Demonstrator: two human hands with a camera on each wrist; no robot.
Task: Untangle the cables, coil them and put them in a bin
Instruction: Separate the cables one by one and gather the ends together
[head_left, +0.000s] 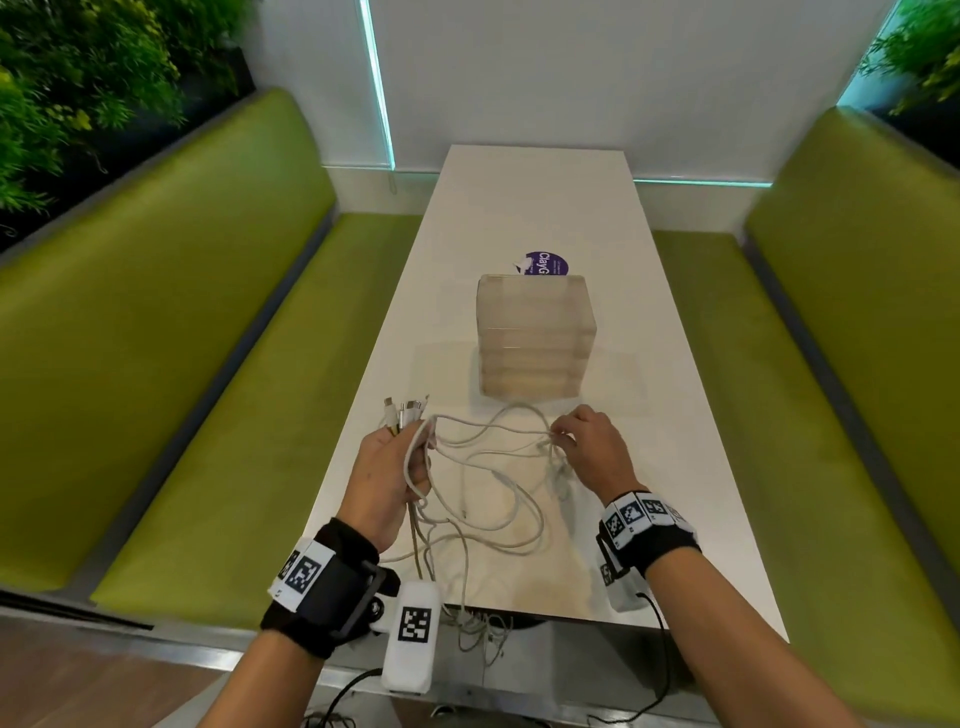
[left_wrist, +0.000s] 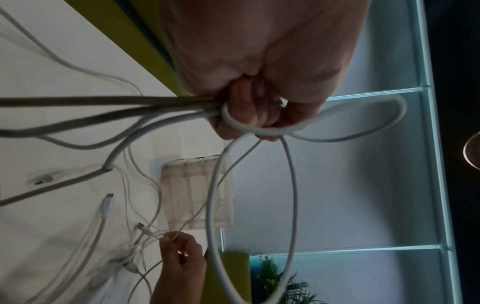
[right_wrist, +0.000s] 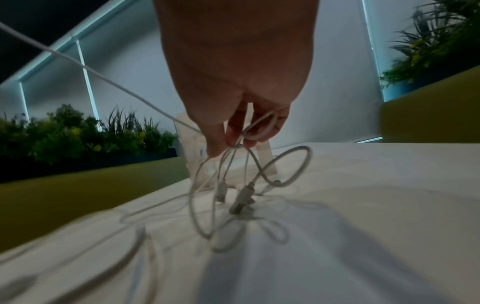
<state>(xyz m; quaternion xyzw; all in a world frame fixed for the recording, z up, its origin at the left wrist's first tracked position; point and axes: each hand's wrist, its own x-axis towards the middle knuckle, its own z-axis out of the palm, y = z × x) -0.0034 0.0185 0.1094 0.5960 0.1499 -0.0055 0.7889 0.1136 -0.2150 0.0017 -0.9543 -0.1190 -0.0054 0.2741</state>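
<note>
left hand (head_left: 387, 470) at about 7 o'clock of the long white rectangular table (head_left: 670, 467), raised above its near left edge, fingers curled tight round a bundle of thin white and grey charging cables (head_left: 483, 499). plug ends (head_left: 405, 410) fanned out above the fist toward 11 o'clock, loops spilling from below the palm onto the tabletop. from the left wrist camera, fingers (left_wrist: 249, 109) wrapped over several strands, one thick white loop (left_wrist: 337, 123) bulging out past the knuckles, another long loop hanging beneath.

right hand (head_left: 595, 449) at about 5 o'clock of the table, just above the surface, thumb and fingertips pinching a few thin white strands at a knot-like crossing. in the right wrist view, fingertips (right_wrist: 233, 137) closed narrowly on the strands, a small loop caught round one finger, connectors (right_wrist: 242, 198) dangling down to touch the table.

between the two hands, slack strands stretched and sagging, crossing one another; more tangled loops lying on the table toward 6 o'clock, some trailing over the near edge.

translucent frosted plastic square bin (head_left: 535, 338) standing upright mid-table at 12 o'clock from the hands, near the farthest loops; contents not discernible through the walls. round purple sticker (head_left: 545, 264) flat on the table just behind the bin.

green padded bench seats (head_left: 208, 364) along both sides of the table, leafy green plants (head_left: 78, 78) behind the backrests.
</note>
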